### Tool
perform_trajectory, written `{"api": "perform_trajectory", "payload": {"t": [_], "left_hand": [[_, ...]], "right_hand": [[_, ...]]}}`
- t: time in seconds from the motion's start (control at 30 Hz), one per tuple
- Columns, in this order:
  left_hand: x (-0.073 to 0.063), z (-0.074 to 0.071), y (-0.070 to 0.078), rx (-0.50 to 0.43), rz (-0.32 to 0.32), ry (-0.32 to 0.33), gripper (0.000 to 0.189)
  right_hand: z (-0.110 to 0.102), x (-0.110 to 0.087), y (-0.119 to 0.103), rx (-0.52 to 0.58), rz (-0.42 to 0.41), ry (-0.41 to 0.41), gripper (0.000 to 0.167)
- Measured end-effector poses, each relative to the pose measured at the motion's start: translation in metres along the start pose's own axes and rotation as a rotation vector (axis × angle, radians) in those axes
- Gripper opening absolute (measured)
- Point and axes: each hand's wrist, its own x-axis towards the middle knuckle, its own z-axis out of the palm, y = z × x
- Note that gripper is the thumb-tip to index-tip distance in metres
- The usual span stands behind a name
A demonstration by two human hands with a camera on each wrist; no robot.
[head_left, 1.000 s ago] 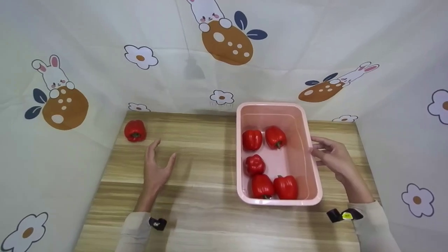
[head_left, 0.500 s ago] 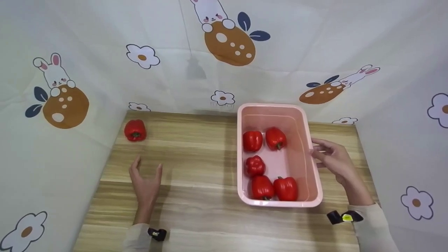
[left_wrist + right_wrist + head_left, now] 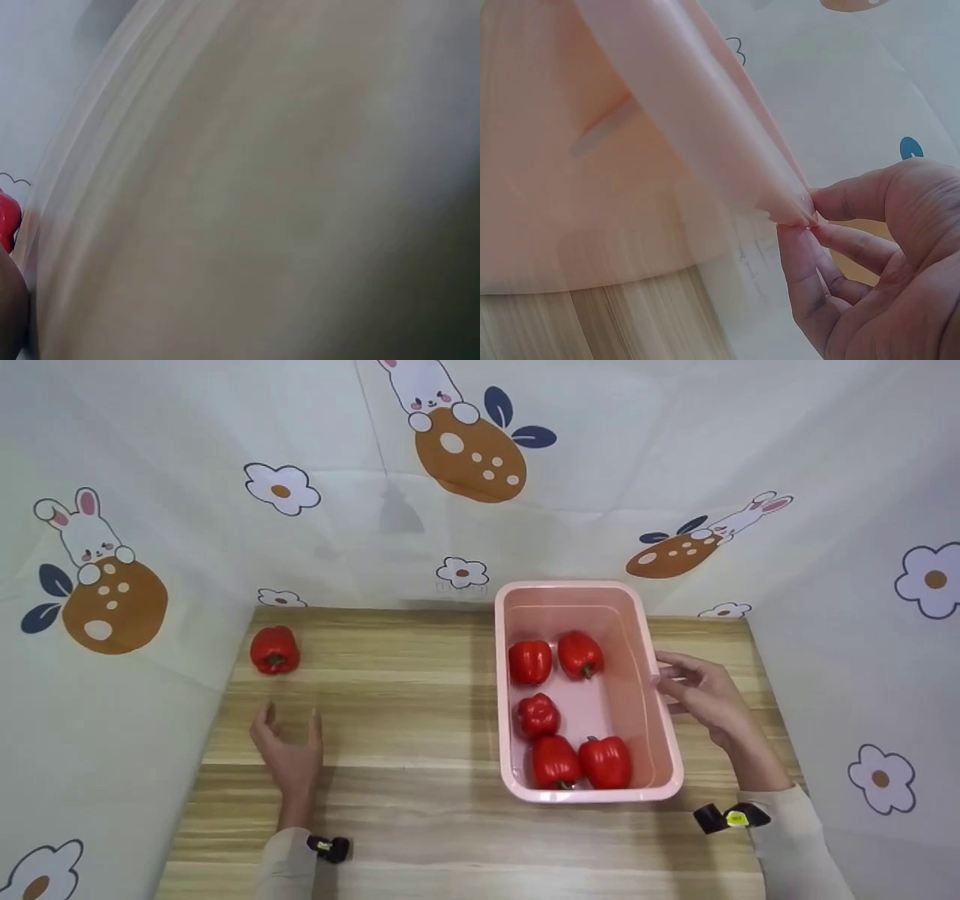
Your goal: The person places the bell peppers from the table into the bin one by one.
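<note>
A pink plastic bin stands right of the middle in the head view, with several red bell peppers inside. My right hand pinches the bin's right rim between thumb and fingers; the right wrist view shows the same pinch on the rim. At the far left of the table sits a single bell pepper, stem facing me. My left hand hovers just in front of that pepper, apart from it, thumb and fingers spread and holding nothing. A pale blurred surface hides most of the left wrist view.
The wood-grain table lies between the left hand and the bin. A patterned cloth with rabbits and flowers hangs around the back and both sides, close behind the bin's far end.
My left hand has drawn left and back toward me, staying empty. My right hand keeps its hold on the bin's rim. The head view has shifted slightly.
</note>
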Motion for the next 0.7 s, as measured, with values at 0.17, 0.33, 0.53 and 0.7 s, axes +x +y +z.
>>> {"api": "perform_trajectory", "payload": {"t": [0.17,0.33,0.53,0.7], "left_hand": [[0.018,0.006,-0.001,-0.004,0.009,0.016,0.076],[0.035,0.012,-0.003,-0.015,0.017,0.035,0.077],[0.057,0.018,-0.006,-0.001,0.053,0.060,0.080],[0.076,0.026,-0.009,0.030,0.062,0.095,0.080]], "right_hand": [[0.000,0.002,0.001,-0.015,0.000,0.001,0.053],[0.000,0.001,0.001,0.001,0.008,-0.003,0.054],[0.001,0.002,0.001,0.024,0.011,0.006,0.054],[0.000,0.001,0.002,0.041,0.011,0.009,0.053]]}}
